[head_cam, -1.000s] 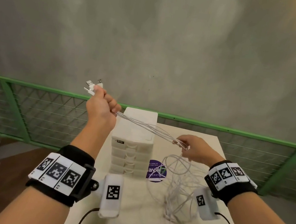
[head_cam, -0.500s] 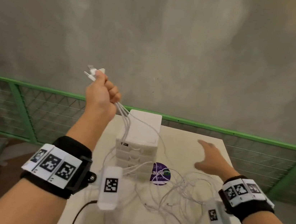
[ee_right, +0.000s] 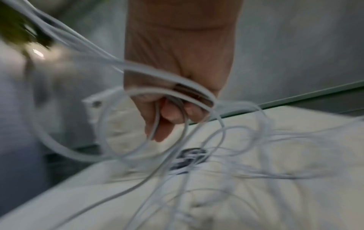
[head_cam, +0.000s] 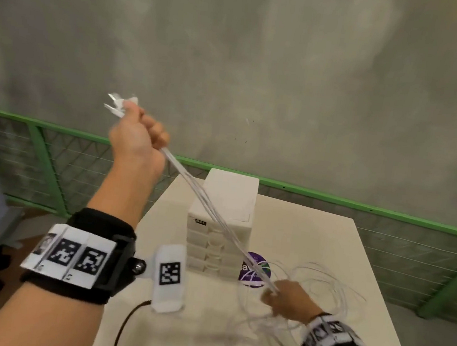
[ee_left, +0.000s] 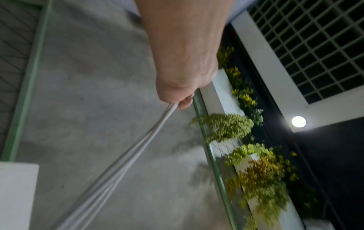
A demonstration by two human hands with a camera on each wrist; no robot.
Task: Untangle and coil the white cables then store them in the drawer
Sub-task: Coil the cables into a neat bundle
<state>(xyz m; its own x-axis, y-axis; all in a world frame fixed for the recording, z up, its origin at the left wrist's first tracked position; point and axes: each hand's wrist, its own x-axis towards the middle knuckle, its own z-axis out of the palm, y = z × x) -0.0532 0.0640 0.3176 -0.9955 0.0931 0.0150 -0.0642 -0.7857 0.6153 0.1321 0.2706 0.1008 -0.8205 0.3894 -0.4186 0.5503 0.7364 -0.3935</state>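
Thin white cables: bundle stretched taut from left hand, raised left of the small white plastic drawer unit and clenched round the plug ends, down to right hand, fingers curled round the strands in front of that unit. Slack loops lie tangled on the cream tabletop right of the unit, partly over a round purple sticker.
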